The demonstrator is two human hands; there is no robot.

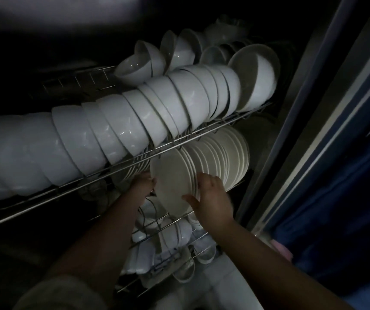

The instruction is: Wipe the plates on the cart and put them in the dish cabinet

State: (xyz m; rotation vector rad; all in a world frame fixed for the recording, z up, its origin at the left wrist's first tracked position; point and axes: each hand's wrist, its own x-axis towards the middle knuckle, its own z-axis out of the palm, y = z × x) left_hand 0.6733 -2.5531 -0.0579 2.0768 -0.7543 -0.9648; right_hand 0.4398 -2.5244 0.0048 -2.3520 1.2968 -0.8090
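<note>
**Hands.** The right hand (210, 198) has its thumb laid across the lower front face of the plate (172, 182) and its fingers curled over the plate's right rim, so the rim is pinched between them. The left hand (143, 182) is closed on the plate's left rim, and its fingertips are lost in shadow behind the plate. A pale sleeve (56, 291) covers the left forearm at the lower left.

**Plate.** It stands on edge, slightly tilted, between the two hands. It is at the near end of the row of plates (224, 157) and touches the next plate in that row. The row stands on edge on the middle wire rack (163, 221) of the dish cabinet and reaches to that rack's far right end.

**Above.** The upper wire rack (45, 199) carries a long row of white bowls (134, 121), nested on their sides along its front edge. A larger bowl (255, 77) closes the row at the rack's right end. More bowls (175, 50) lie behind, toward the rack's back edge.

**Below.** A lower rack holds small white dishes (179, 233). Their exact kind cannot be made out in the dim light.

**Surroundings.** The cabinet's metal side frame (291, 130) rises to the right of the racks. Beyond it hangs blue fabric (336, 209), with a small pink object (280, 247) near the frame's lower part.
</note>
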